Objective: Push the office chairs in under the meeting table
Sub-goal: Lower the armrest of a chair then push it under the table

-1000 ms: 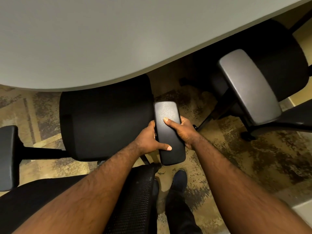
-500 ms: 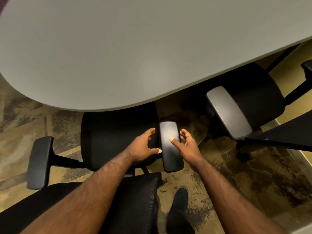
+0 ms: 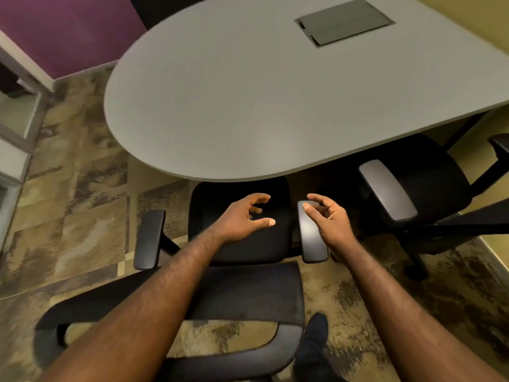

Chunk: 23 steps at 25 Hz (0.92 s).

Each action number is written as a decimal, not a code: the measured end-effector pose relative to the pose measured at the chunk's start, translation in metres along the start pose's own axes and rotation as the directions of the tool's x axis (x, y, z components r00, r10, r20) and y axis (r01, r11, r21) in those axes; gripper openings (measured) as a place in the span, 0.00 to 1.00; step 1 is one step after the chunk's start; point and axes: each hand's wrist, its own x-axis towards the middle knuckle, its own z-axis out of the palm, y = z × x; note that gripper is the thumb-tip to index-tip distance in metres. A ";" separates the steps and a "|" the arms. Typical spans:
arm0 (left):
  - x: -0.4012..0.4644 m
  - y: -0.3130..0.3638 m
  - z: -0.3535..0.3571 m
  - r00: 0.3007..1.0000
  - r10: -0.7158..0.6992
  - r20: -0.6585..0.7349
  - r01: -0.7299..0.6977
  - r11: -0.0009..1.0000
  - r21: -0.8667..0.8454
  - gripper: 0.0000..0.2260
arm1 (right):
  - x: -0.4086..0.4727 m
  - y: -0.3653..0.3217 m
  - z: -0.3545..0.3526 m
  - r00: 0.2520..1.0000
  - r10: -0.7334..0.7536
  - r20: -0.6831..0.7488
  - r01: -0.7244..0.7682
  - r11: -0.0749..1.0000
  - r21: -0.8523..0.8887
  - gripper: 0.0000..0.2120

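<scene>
The room is lit by a warm, yellowish light from above. The grey table top (image 3: 248, 92) is bright and smooth, with a soft pale patch near 1 o'clock. Under the table edge it is very dark, so the black chair seat (image 3: 239, 216) loses its details there. The two chair armrests (image 3: 312, 232) shine a little. The whole picture is a bit soft. Straight lines bend at the edges, most at 9 o'clock and 3 o'clock.
</scene>
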 end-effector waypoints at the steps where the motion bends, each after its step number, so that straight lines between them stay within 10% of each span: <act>1: -0.016 -0.001 -0.012 1.000 0.012 -0.017 -0.012 1.000 0.010 0.27 | -0.010 -0.010 0.007 0.999 -0.035 0.008 0.035 0.999 -0.009 0.16; 10: -0.164 -0.053 -0.080 0.993 0.052 -0.108 -0.039 0.992 0.123 0.17 | -0.134 -0.080 0.060 0.945 -0.246 0.217 0.293 0.930 -0.221 0.12; 19: -0.263 -0.118 -0.084 0.832 0.436 -0.343 -0.267 0.857 0.441 0.14 | -0.217 -0.083 0.095 0.701 -0.368 0.611 0.711 0.290 -0.641 0.24; 23: -0.276 -0.134 -0.075 0.862 0.430 -0.268 -0.146 0.717 0.681 0.26 | -0.234 -0.071 0.105 0.755 -0.238 0.611 0.643 0.081 -0.762 0.34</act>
